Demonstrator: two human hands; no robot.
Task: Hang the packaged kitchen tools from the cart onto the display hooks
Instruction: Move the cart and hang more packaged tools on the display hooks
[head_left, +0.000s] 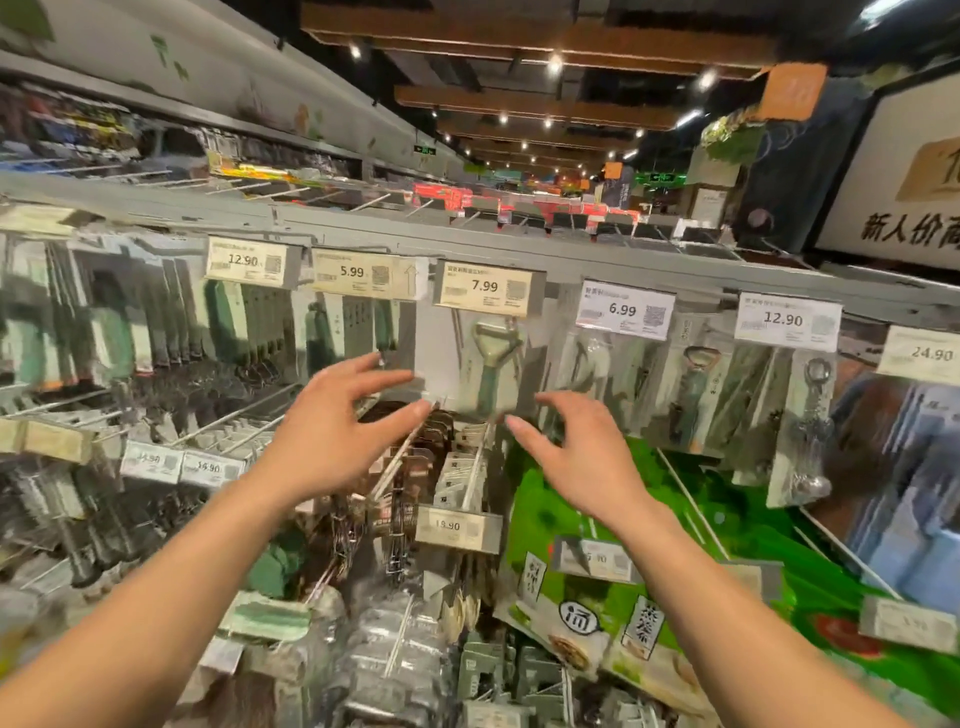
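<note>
Your left hand (332, 431) and right hand (582, 452) are both raised in front of the hook wall. The grip of each is spread, fingers loosely fanned and holding nothing. Between and just above your fingertips hangs the packaged peeler (493, 364), under the 7.99 price tag (485, 286). Neither hand touches it, as far as the blur lets you tell. Its own hook is hidden behind the tag. The cart and the remaining stock are out of view, so you cannot tell how many packs are left.

Expect these packs to be light and flat: a thin backing card with a clear cover over the tool. The card will probably bend if you squeeze its middle, and the clear front is likely slick. Pinch the card's upper edge, one side of the hang hole, thumb in front and fingers behind. Keep the hole free so that you can see it meet the rod. The hole is the weak spot, and a sideways tug could tear it. Slide the pack straight along the hook, not at an angle.

A bare display hook (402, 452) juts out near your left fingertips, and neighbouring packs crowd close on both sides. Green bags (550, 514) hang below your right wrist.
</note>
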